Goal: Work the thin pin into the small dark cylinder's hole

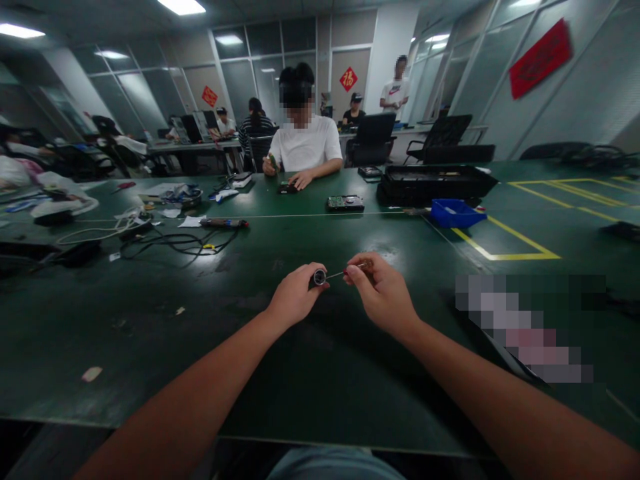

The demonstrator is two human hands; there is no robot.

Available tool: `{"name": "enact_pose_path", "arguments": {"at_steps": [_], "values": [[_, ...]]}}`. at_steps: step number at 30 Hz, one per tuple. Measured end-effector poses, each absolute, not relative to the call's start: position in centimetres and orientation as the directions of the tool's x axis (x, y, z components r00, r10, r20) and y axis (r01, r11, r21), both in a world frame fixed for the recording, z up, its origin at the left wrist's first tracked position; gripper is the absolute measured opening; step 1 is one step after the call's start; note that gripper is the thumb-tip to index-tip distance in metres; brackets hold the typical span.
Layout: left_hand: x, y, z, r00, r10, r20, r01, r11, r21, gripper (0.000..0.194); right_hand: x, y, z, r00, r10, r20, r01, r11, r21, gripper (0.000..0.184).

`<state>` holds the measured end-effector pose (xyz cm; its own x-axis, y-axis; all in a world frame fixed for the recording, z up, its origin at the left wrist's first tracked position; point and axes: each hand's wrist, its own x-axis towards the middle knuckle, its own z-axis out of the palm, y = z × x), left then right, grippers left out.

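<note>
My left hand (294,295) is closed around a small dark cylinder (320,277), whose round silver-rimmed end faces me. In my right hand (384,295), pinched between thumb and fingers, is a thin screwdriver (336,275) with a metal shaft and an amber-brown handle. Its shaft points left and its tip reaches the cylinder's side; whether it touches or goes in, I cannot tell. Both hands are held over the green table (320,380), and the fingers hide much of both things.
Across the table a person in a white shirt (313,143) works on a small device. A hard drive (345,203), a black tray (430,185) and a blue bin (457,212) stand ahead. Cables (175,245) and an electric screwdriver-like tool (224,223) lie to the left.
</note>
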<state>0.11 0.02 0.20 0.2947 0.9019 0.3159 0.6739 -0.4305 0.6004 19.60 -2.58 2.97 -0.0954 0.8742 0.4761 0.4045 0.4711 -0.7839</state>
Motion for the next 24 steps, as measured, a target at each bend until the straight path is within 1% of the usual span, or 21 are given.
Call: {"name": "enact_pose_path", "arguments": {"at_steps": [4, 6, 13, 19, 22, 24], "values": [[0.14, -0.12, 0.48, 0.292, 0.908, 0.299, 0.696, -0.416, 0.584, 0.016, 19.68, -2.20, 2.77, -0.108, 0.889, 0.445, 0.271, 0.457, -0.847, 0.018], [0.15, -0.17, 0.54, 0.284, 0.908, 0.307, 0.701, -0.415, 0.580, 0.014, 19.63, -2.17, 2.75, -0.106, 0.895, 0.434, 0.247, 0.446, -0.860, 0.018], [0.12, -0.11, 0.44, 0.317, 0.902, 0.293, 0.683, -0.431, 0.589, 0.012, 19.37, -2.73, 2.86, -0.071, 0.873, 0.483, 0.421, 0.465, -0.779, 0.018], [0.11, -0.10, 0.31, 0.317, 0.899, 0.302, 0.687, -0.437, 0.581, 0.012, 19.57, -2.63, 2.78, -0.075, 0.867, 0.493, 0.402, 0.479, -0.781, 0.018], [0.15, -0.14, 0.26, 0.320, 0.900, 0.296, 0.692, -0.435, 0.575, 0.013, 19.52, -2.59, 2.77, -0.106, 0.872, 0.478, 0.436, 0.473, -0.766, 0.019], [0.14, -0.14, 0.22, 0.321, 0.902, 0.289, 0.696, -0.432, 0.573, 0.013, 19.53, -2.61, 2.83, -0.091, 0.872, 0.480, 0.454, 0.466, -0.760, 0.019]]}}
